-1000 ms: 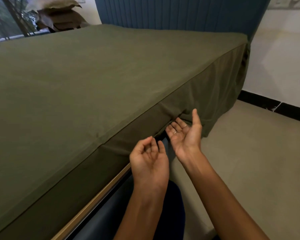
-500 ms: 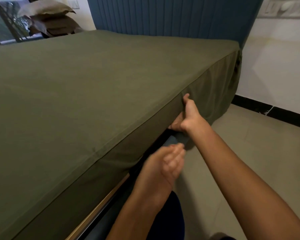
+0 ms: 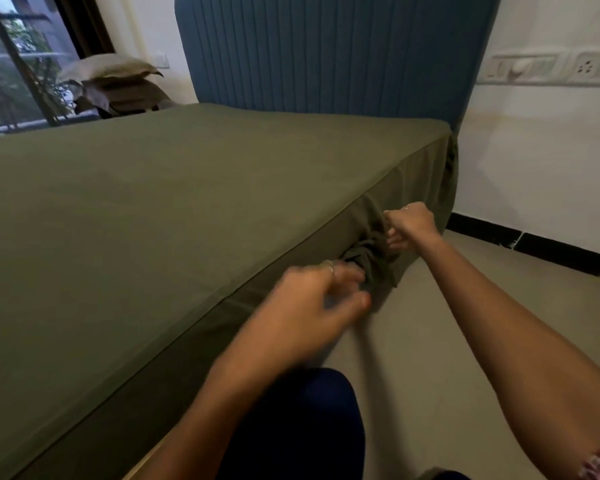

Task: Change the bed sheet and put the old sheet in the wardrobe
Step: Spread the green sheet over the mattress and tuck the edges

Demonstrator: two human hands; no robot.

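**Tucking the Sheet's Side Drop**

While the olive-green cotton bed sheet (image 3: 160,209) lies flat across the mattress, its side drop is bunched at about 3 o'clock along the bed's edge. The right hand (image 3: 411,223) is closed round a gather of that cloth; the left hand (image 3: 312,296), at 6 o'clock from it, is blurred, its fingers curled at the bunch, so I cannot tell whether it truly pinches the fabric. To do this well, I judge, gather evenly, keep the top surface taut, and work toward the ribbed blue padded headboard (image 3: 326,53) at 12 o'clock. Stacked beige pillows (image 3: 115,81) sit at 10 o'clock.
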